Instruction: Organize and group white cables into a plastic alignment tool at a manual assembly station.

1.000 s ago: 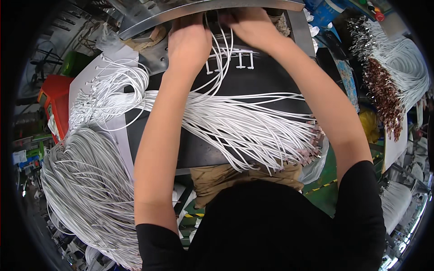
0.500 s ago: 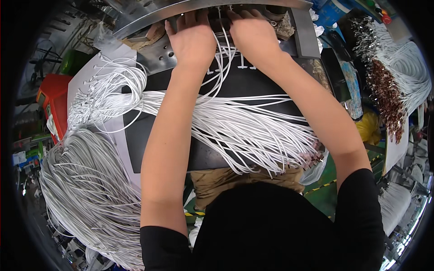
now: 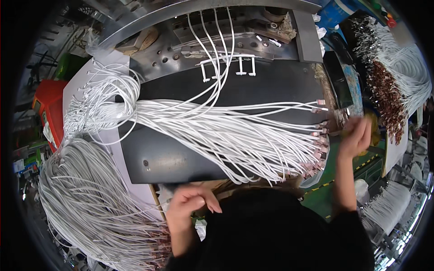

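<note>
My left hand (image 3: 189, 204) is over the near edge of the dark table, its fingers curled in and no object showing in them. Off the table's right side is my right hand (image 3: 355, 136), raised and smeared by motion, so its grip is unclear. Between them a large bundle of white cables (image 3: 235, 131) lies across the dark table (image 3: 158, 162), with small reddish-pink ends at the right. Several white cables (image 3: 221, 40) rise from it under the metal bar (image 3: 203, 13) of a machine. A white plastic moulded frame with short prongs (image 3: 244, 57) sits beneath them.
Another heap of pale cables (image 3: 86, 194) hangs at the left beside a red container (image 3: 49, 106). More cables with copper-coloured ends (image 3: 384, 90) lie far right. A metal plate with holes (image 3: 158, 58) and a grey block (image 3: 307, 38) are at the back.
Both hands have left the machine at the back. The left came down to the near table edge and the right swung out to the right. Cable ends under the bar now show.
</note>
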Available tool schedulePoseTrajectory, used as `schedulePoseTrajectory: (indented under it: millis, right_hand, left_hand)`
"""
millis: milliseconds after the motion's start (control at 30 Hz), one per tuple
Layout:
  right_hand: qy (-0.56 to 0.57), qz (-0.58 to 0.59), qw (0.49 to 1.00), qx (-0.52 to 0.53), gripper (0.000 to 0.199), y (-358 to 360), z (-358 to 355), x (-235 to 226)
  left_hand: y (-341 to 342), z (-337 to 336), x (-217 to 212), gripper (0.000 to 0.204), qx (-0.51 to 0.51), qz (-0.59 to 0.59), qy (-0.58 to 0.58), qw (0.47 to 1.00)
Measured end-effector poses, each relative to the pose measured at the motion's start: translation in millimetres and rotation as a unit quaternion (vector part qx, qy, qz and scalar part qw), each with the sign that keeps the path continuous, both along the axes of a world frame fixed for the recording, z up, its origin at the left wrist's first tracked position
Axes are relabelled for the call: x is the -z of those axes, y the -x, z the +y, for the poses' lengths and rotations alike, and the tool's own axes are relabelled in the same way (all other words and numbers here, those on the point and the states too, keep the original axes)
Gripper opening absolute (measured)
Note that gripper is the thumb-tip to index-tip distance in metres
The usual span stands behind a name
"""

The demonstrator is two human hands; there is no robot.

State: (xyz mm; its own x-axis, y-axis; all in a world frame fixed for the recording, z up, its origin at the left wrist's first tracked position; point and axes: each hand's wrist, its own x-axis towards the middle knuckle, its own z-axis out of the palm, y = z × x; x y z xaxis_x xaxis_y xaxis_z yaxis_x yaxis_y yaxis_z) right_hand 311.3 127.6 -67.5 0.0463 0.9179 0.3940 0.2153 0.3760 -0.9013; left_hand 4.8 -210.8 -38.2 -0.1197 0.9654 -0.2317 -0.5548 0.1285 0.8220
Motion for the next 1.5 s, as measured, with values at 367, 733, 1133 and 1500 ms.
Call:
schedulePoseTrajectory:
  millis: [367,733,1133,1500]
  right_hand:
    - [-0.192,-0.518,0.808,-0.204,0.06,-61,-146,122]
    - [-0.016,-0.559,0.753,-0.347,0.065,-56,-118,104]
    - [-0.164,-0.515,0.78,-0.316,0.051,-79,-116,142]
    - [0.515,-0.301,0.696,-0.4,0.036,-63,8,-51]
  left_hand:
    - [-20,-45,108,0.02,-0.461,0.005,0.139,0.876]
    - [-15,-48,122,0.019,-0.464,0.035,0.153,0.872]
    - [-14,-45,129,0.013,-0.472,0.038,0.161,0.866]
    - [-65,-27,71,0.039,-0.328,0.273,0.167,0.889]
